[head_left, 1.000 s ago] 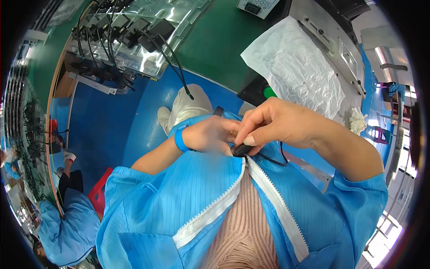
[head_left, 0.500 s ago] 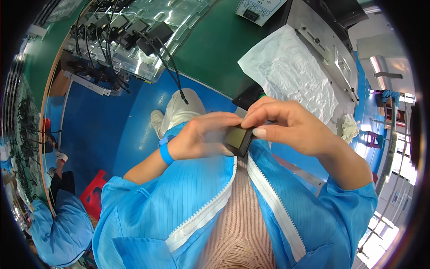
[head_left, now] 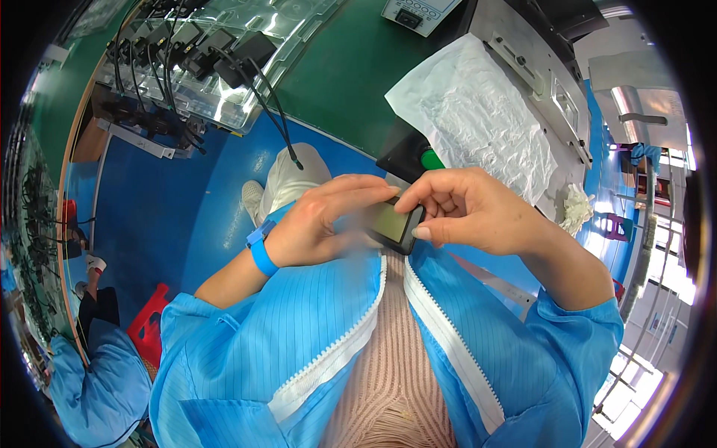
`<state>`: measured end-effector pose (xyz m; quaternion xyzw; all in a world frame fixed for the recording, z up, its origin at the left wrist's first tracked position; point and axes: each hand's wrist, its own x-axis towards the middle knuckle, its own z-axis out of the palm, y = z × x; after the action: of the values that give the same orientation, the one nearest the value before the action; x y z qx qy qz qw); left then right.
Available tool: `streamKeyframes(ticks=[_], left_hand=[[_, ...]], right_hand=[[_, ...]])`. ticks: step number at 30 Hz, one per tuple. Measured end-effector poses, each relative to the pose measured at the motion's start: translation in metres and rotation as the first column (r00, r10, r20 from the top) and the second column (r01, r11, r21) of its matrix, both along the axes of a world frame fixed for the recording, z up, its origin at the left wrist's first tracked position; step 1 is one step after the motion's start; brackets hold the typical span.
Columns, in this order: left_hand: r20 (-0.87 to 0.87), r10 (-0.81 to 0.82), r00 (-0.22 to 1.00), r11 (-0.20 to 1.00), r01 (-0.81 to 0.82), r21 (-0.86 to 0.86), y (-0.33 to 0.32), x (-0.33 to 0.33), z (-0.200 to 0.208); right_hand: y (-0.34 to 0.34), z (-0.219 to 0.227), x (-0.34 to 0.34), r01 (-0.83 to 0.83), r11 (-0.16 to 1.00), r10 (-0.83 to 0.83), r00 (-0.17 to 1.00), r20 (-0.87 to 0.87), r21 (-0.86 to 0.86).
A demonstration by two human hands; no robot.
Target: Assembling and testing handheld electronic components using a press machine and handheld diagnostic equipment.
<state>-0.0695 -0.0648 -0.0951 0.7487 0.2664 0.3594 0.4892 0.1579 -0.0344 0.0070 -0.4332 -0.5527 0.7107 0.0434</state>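
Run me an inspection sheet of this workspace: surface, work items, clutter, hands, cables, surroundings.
Surface: green tabletop; clear plastic tray on it.
Work items: dark rectangular device with a greenish-grey face, held off the table; black adapters on the tray.
Clutter: crumpled white sheet beside a metal fixture.
Hands: left hand, blurred at the fingers, grasps the device's left side; right hand has fingertips at its right edge.
Cables: thin black cables hang past the table edge.
Surroundings: blue floor, red plastic seat, another person in blue.
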Motion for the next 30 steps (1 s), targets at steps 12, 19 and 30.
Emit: streamKeyframes(ticks=[12, 19, 30], left_hand=[[-0.043, -0.017, 0.999, 1.0, 0.017, 0.001, 0.0, 0.001, 0.0], [-0.007, 0.017, 1.0, 0.998, -0.017, -0.058, 0.0, 0.004, 0.005], [-0.03, 0.017, 0.999, 0.999, -0.018, -0.037, 0.0, 0.007, 0.0]], right_hand=[[-0.006, -0.013, -0.002, -0.011, 0.999, 0.008, 0.998, 0.069, 0.033], [0.0, -0.003, -0.005, 0.076, 0.992, -0.074, 0.997, 0.028, -0.101], [-0.009, -0.006, -0.005, -0.064, 0.992, 0.046, 0.987, 0.155, 0.111]])
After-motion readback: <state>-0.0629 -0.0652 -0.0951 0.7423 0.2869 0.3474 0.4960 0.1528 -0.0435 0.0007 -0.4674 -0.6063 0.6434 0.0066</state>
